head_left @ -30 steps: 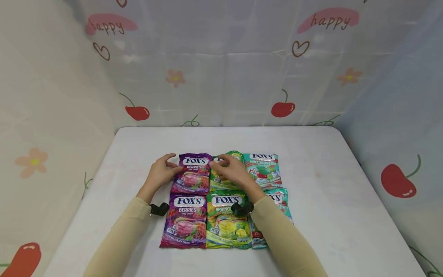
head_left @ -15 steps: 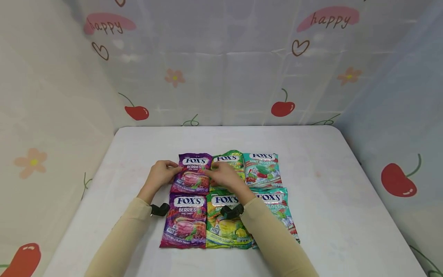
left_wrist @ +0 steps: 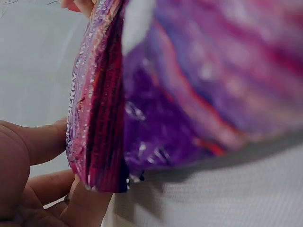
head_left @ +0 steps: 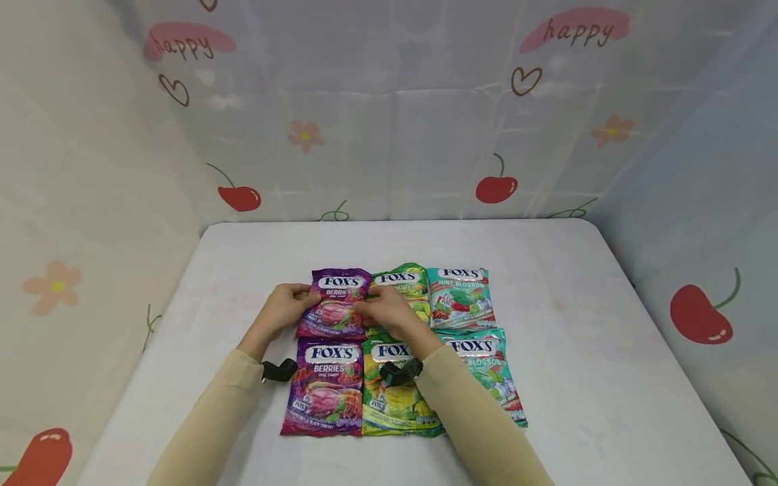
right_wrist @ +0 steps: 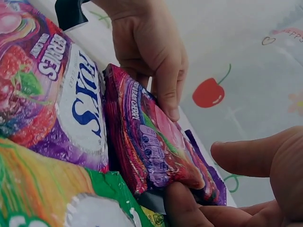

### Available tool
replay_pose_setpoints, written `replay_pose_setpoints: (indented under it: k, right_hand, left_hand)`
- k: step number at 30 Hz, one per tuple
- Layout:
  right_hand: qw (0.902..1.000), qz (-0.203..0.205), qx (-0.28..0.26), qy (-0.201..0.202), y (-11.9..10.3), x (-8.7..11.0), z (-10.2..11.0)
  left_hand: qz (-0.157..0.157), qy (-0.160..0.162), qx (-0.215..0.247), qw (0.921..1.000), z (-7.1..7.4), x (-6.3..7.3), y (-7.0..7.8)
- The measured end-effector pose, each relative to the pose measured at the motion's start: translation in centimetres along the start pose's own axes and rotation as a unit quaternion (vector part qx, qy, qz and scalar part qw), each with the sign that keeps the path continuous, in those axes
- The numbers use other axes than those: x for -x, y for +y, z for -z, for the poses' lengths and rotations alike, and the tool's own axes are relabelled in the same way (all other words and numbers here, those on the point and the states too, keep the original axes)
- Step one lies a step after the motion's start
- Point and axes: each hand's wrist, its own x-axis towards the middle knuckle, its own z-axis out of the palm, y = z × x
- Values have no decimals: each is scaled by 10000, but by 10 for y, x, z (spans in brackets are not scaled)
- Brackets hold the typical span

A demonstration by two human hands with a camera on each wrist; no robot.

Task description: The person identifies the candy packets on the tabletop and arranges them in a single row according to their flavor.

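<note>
Thumb and fingers of the left hand [head_left: 282, 308] pinched a shiny purple plastic FOX'S BERRIES bag [head_left: 334, 304], back-row left, while the loosely spread right hand [head_left: 394, 313] kinda just touched its other edge, beside a yellow-green plastic FOX'S pack [head_left: 402, 277].

Brand on all six bags: FOX'S. Far purple bag [head_left: 335, 314]: BERRIES; right wrist view also gives BLACK CHERRY along its lower edge. Near purple bag [head_left: 328, 398]: BERRIES, with OVAL CANDY in small type. Far teal bag [head_left: 462, 300]: MINT BLOSSOM. Near teal bag [head_left: 498, 385]: BLOSSOM, preceding word covered. Far yellow-green bag [head_left: 404, 278]: flavour name partly hidden, ends in TEA. Near yellow-green bag [head_left: 398, 405]: flavour name mostly covered. Backdrop [head_left: 389, 155]: "happy", handwritten style, twice, on pink patches. Remaining fine print too small.
</note>
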Motion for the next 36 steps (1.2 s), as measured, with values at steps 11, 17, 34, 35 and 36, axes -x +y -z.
replay_pose_setpoints:
  k: [11,17,34,35,36]
  right_hand:
    - [9993,215,-292,26,-2,-3,-7]
    - [9948,593,-821,-113,-8,-3,-7]
    - [9846,629,-1634,7,-51,-25,-23]
    - [9843,627,-1651,11,-53,-26,-25]
    - [9840,633,-1667,13,-56,-28,-27]
  left_hand:
    - [21,-265,1133,9932,-3,2,-2]
    - [19,-356,2071,9777,6,2,6]
    - [246,-1299,4353,8905,47,-6,23]
    - [216,-1313,4393,8884,50,-6,23]
    - [197,-1306,4423,8871,52,-6,23]
